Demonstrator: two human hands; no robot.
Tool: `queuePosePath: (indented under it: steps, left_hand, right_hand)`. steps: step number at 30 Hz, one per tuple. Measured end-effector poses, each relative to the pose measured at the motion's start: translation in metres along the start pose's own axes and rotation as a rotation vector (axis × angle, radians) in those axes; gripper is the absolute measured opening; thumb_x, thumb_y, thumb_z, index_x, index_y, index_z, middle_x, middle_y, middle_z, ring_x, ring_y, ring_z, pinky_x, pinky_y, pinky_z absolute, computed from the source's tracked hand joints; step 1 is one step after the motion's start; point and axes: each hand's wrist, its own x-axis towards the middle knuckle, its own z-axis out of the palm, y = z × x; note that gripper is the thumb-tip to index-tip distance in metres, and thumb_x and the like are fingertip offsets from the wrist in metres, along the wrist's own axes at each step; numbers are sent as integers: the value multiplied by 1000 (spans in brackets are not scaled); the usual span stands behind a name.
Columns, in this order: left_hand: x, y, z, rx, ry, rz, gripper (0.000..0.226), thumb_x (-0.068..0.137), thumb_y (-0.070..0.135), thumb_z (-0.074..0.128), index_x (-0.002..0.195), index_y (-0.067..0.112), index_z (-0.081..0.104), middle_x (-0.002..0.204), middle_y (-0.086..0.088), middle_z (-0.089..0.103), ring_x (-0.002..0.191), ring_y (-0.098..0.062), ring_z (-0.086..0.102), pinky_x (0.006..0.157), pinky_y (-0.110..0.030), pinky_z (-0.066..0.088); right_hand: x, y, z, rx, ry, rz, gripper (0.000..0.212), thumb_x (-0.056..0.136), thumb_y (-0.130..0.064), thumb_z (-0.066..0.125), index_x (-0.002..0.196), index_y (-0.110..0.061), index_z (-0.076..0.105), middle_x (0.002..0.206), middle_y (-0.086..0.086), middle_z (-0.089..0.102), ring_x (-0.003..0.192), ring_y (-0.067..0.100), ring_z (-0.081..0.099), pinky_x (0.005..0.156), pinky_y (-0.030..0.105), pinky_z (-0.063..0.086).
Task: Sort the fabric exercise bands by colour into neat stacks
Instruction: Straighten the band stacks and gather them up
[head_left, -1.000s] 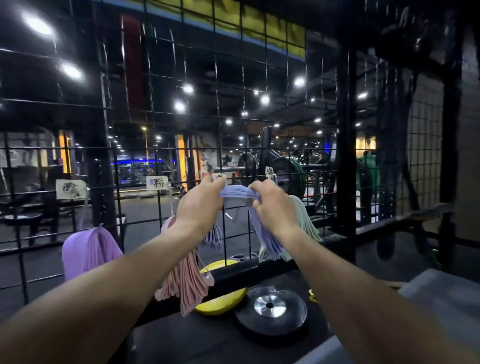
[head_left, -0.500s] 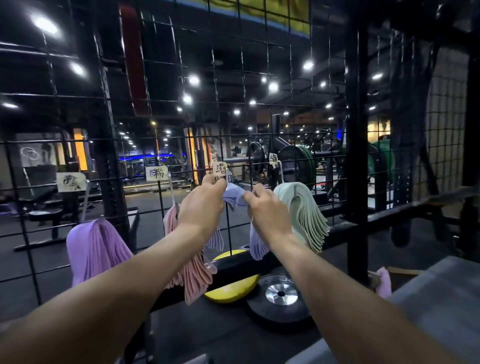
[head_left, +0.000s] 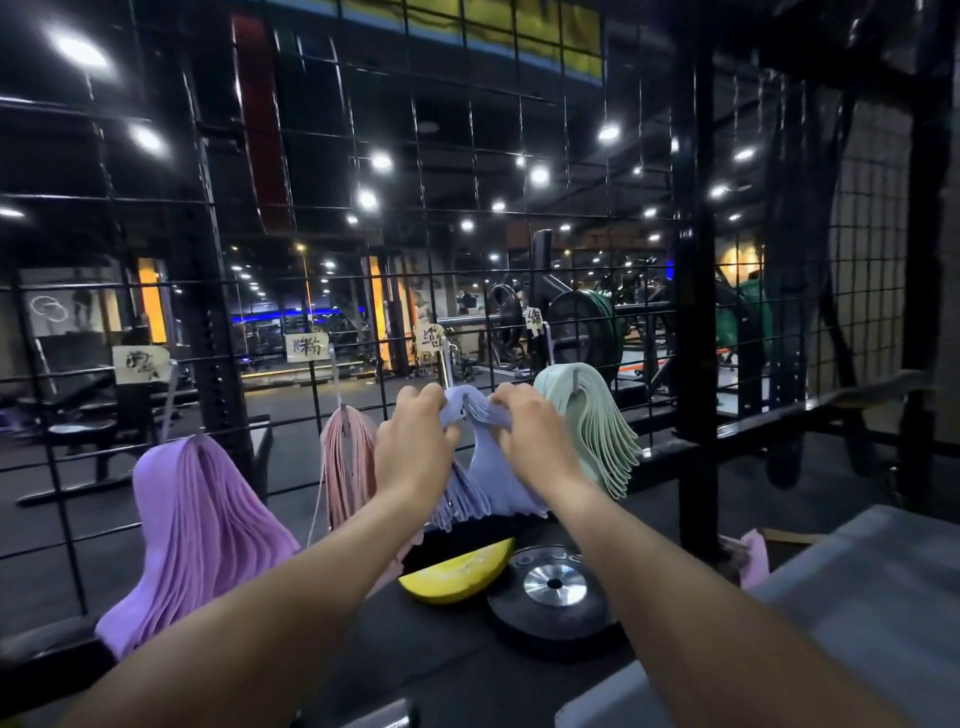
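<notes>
Four bunches of fabric bands hang from hooks on a black wire grid (head_left: 519, 218): purple (head_left: 192, 525), pink (head_left: 347, 460), blue (head_left: 488, 478) and pale green (head_left: 592, 421). My left hand (head_left: 413, 447) and my right hand (head_left: 535, 441) both grip the top of the blue bunch at its hook, one on each side. The blue bands fan out below my hands. Paper labels (head_left: 307, 347) are fixed on the grid above each bunch.
A yellow weight plate (head_left: 457, 571) and a black weight plate (head_left: 553, 592) lie below the bands. A grey surface (head_left: 857, 597) sits at the lower right with a pink band (head_left: 756, 564) at its edge. A thick black post (head_left: 696, 312) stands right of the green bunch.
The view has tilted and the bunches appear lower. My hands have stayed on the top of the blue bunch and settled it down on its hook.
</notes>
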Motion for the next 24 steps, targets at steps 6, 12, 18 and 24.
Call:
queuePosePath:
  steps: [6,12,18,24]
  left_hand:
    - [-18,-14,4,-175,-107,-59,50,84,5,61,129,23,45,125,-2,42,82,-14,49,72,-25,40]
    - [-27,-22,8,-204,-124,-50,69,82,-8,49,142,24,34,131,-1,45,103,-14,48,79,-17,29]
    - [-34,-26,11,-301,-111,-59,69,85,-7,52,145,20,34,136,3,46,105,-1,40,76,4,18]
    - [-36,-26,14,-334,-129,-61,67,86,-5,52,144,23,33,125,0,47,93,-3,40,70,-5,27]
  right_hand:
    - [-9,-7,13,106,-86,88,28,86,-18,63,105,-15,42,101,4,58,88,24,56,74,40,49]
    - [-21,-10,21,-5,-91,177,19,89,-18,56,92,-14,37,87,4,53,86,30,57,65,35,43]
    - [-23,-8,3,-63,-90,115,16,90,-20,54,89,-16,39,82,1,48,74,23,44,63,30,31]
    - [-24,-7,18,62,-115,171,17,88,-15,53,89,-13,36,82,12,54,80,35,55,67,42,44]
